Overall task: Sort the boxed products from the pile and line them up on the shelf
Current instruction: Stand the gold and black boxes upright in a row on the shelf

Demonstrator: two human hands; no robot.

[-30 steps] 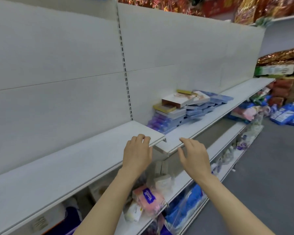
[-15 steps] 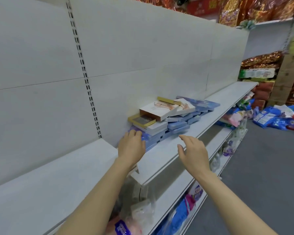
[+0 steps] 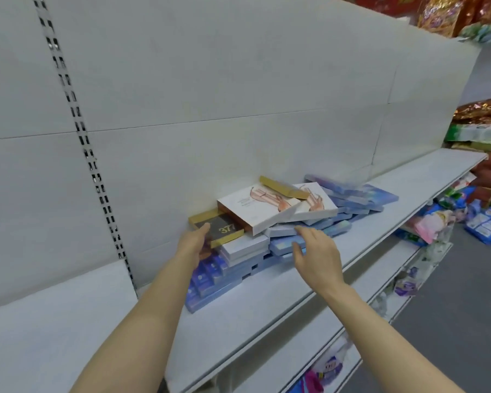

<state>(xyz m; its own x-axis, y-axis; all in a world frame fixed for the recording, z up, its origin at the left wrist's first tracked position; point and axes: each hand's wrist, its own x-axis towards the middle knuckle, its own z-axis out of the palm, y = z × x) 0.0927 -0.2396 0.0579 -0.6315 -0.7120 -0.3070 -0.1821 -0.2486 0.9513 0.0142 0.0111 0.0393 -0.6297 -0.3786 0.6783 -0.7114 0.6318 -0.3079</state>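
Left hand [image 3: 194, 241] touched the gold box [image 3: 216, 228] atop the pile [image 3: 289, 222] by the shelf [image 3: 267, 307] back edge, fingers straight; right hand [image 3: 315, 251] spread, likely to steady boxes.

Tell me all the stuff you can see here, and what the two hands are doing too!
Shelf: one, white, long, with a white back wall.
Pile of boxes: one messy heap, too jumbled to count, on the shelf against the wall.
Black and gold box: one, left top of the pile, marked 377.
White boxes with a pink drawing: at least two, top of the pile.
Blue boxes: many, bottom and right of the pile.
Gold box: one, thin, lying on the white boxes.
Packets: several, pink and blue, lower shelves and floor at right.
Left hand: fingers touch the black and gold box.
Right hand: open, at the blue boxes.
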